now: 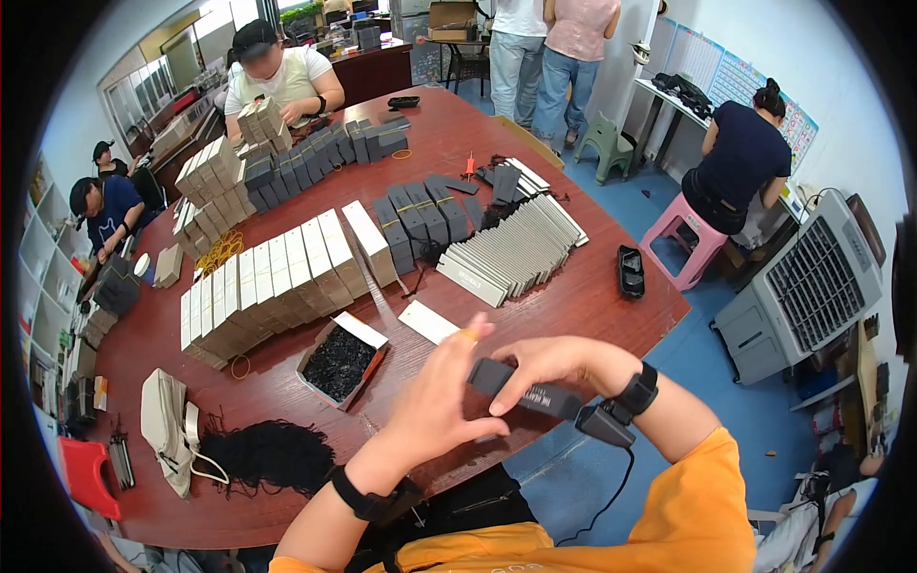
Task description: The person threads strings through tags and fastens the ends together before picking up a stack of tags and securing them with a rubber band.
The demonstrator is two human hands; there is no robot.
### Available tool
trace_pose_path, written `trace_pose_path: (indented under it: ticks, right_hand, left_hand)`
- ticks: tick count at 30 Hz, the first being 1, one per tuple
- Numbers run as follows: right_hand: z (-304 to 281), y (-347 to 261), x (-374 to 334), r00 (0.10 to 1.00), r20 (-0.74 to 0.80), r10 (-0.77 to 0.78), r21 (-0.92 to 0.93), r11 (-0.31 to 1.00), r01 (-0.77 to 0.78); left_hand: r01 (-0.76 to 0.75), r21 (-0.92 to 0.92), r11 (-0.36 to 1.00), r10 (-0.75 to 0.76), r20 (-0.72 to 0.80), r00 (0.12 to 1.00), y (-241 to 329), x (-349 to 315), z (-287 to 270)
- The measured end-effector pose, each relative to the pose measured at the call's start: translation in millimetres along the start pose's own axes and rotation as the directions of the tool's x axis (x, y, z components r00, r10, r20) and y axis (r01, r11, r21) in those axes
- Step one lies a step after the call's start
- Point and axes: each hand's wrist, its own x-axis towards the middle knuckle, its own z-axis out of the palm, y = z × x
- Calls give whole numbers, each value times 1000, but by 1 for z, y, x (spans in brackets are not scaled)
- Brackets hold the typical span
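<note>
Above the near edge of the table, my right hand (564,361) grips a thick stack of dark grey tags (546,397) with pale print, thumb across its face. My left hand (432,393) is just left of the stack, fingers stretched upward and thumb apart. A small yellow bit, too small to name, shows by its fingertips. Beyond my left hand lies a white tag (427,322). To its left stands an open box of black strings (340,363). Farther off, a fanned row of light tags (516,250) lies beside banded dark grey stacks (420,218).
A long row of white tag stacks (272,282) crosses the red-brown table (592,325). Black strings (272,454) and a beige pouch (167,430) lie at left, a black tray (630,271) at right. A person (277,81) sits across; an air cooler (812,282) stands right.
</note>
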Motion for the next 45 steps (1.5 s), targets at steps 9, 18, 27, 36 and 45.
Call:
trace_pose_path:
  ticks: [9, 18, 27, 36, 45]
  right_hand:
    - [-30, 45, 28, 935, -155, -318, -308, 915, 260]
    - [-42, 42, 15, 918, -346, -195, -411, 911, 38]
    - [-40, 56, -15, 891, -367, -266, -466, 882, 71]
    - [26, 55, -47, 683, -604, -412, -754, 574, -321]
    - [-111, -46, -29, 568, -665, -486, -732, 578, -362]
  left_hand:
    - [-204, 404, 891, 110, 243, 964, -29, 26, 56]
    - [-175, 305, 936, 114, 208, 971, -43, 42, 68]
    - [-268, 291, 919, 149, 372, 916, -58, 56, 71]
    - [-265, 371, 890, 104, 401, 910, -43, 55, 63]
    - [9, 303, 953, -28, 59, 998, -16, 32, -12]
